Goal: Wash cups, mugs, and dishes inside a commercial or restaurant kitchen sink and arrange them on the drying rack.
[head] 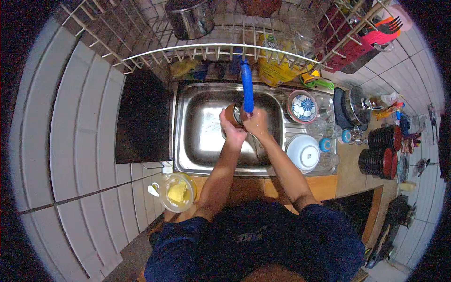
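Note:
My left hand [235, 132] grips a brown cup [230, 114] over the steel sink basin [197, 155]. The cup is tilted, its mouth turned toward the right. At the mouth is my right hand [258, 122], slightly blurred, with its fingers against or just inside the rim; which of these I cannot tell. Directly above hangs a blue hose [247, 88], its lower end close to my right fingers. Wet spots shine on the back of that hand.
Right of the basin, a drainboard holds a patterned bowl [302, 106], an upturned white bowl [303, 152] and several glasses [331, 131]. A white wire rack [211, 46] overhangs the back. A tub with a yellow sponge [178, 192] hangs at the front left.

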`<state>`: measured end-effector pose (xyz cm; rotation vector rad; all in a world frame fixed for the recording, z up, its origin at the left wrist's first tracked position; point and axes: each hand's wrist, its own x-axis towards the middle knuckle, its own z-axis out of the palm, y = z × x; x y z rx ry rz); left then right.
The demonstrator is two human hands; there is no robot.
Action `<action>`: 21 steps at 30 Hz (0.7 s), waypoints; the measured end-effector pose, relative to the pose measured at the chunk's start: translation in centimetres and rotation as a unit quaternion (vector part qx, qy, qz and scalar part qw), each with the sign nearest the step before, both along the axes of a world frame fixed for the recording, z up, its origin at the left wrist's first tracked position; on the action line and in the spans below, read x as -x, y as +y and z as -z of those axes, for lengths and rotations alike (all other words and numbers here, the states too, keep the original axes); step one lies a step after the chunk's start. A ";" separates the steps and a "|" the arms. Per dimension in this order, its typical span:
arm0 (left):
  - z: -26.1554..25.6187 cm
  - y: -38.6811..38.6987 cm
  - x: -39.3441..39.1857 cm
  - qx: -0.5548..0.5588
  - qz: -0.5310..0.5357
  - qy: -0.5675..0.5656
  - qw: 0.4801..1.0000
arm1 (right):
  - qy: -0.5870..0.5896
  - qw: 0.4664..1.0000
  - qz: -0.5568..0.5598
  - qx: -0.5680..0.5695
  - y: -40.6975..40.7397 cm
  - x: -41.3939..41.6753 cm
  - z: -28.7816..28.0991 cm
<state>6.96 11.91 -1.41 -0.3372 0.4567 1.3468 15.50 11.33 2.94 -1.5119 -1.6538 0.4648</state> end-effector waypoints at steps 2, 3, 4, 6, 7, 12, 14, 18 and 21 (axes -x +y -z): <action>0.6 0.3 -0.6 0.012 0.016 0.020 1.000 | 0.028 0.999 0.007 -0.018 -0.5 -0.9 0.1; -0.2 0.5 -1.7 0.026 0.041 0.038 0.998 | 0.055 0.998 0.021 -0.034 -0.7 -2.2 0.4; -1.8 0.1 -2.3 -0.009 0.063 0.073 0.995 | 0.053 0.998 0.028 -0.034 -0.9 -3.0 0.6; -1.2 0.6 -2.9 0.016 0.095 0.038 0.995 | 0.093 0.991 0.056 -0.077 -1.5 -3.9 0.6; -1.0 0.7 -2.9 0.041 0.119 0.004 0.992 | 0.094 0.991 0.057 -0.077 -1.8 -4.1 0.3; -0.5 0.0 -2.9 0.029 0.151 -0.040 0.987 | 0.043 0.986 0.111 -0.115 -2.5 -5.7 0.1; -0.1 -0.7 -2.3 0.041 0.147 -0.034 0.988 | -0.001 0.988 0.128 -0.085 -2.7 -5.9 0.0; 0.4 -3.0 -1.4 0.022 0.117 -0.031 0.992 | 0.015 0.994 0.101 -0.024 -2.8 -6.2 1.9; 1.3 -3.7 -0.2 0.009 0.090 -0.045 0.995 | 0.027 0.998 0.044 0.046 -3.2 -5.2 2.5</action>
